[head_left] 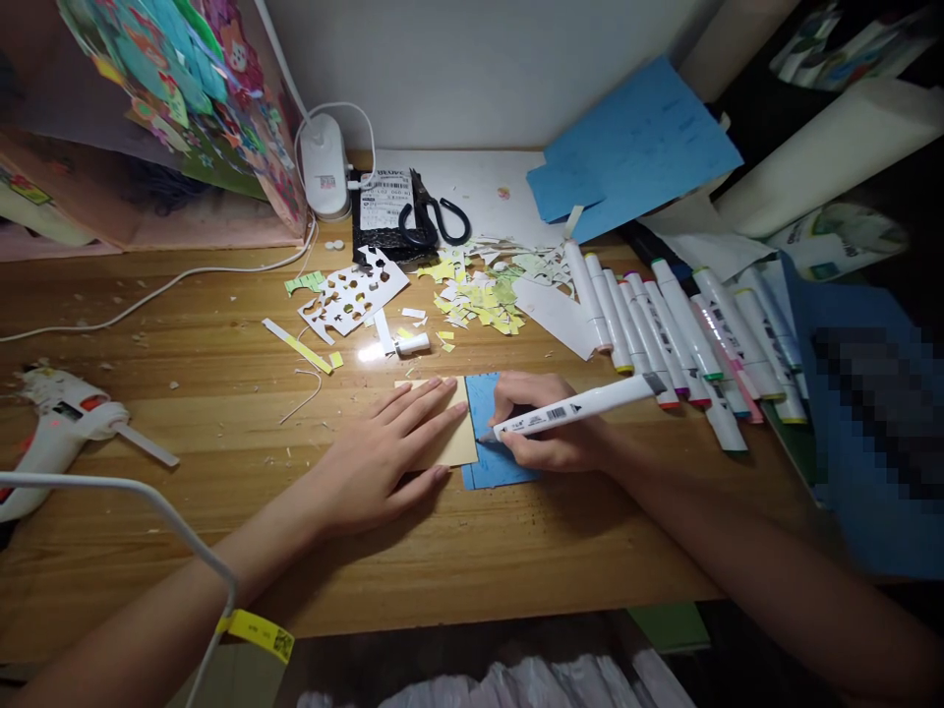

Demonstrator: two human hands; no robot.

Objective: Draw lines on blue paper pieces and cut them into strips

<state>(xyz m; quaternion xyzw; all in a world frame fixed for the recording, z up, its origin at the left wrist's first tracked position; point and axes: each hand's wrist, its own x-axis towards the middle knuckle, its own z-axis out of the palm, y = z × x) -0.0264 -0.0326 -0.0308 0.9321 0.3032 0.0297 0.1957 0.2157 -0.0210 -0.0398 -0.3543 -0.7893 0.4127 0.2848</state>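
My left hand (394,447) lies flat with fingers spread on a cream-coloured card (458,433), pressing it to the table. The card overlaps the left part of a piece of blue paper (494,475). In my right hand (550,438) is a white marker (575,406), gripped like a pen and slanting up to the right. Its tip is at the blue paper, close beside the card's right edge. Small dark marks show on the blue paper. A white marker cap (411,344) lies on the table beyond my left hand.
Several markers (668,334) lie in a row at the right. Black-handled scissors (432,221), paper scraps (479,295) and a punched white sheet (354,290) lie toward the back. A glue gun (63,428) rests at the left, near a white cable (177,516). Blue sheets (634,147) lean at the back right.
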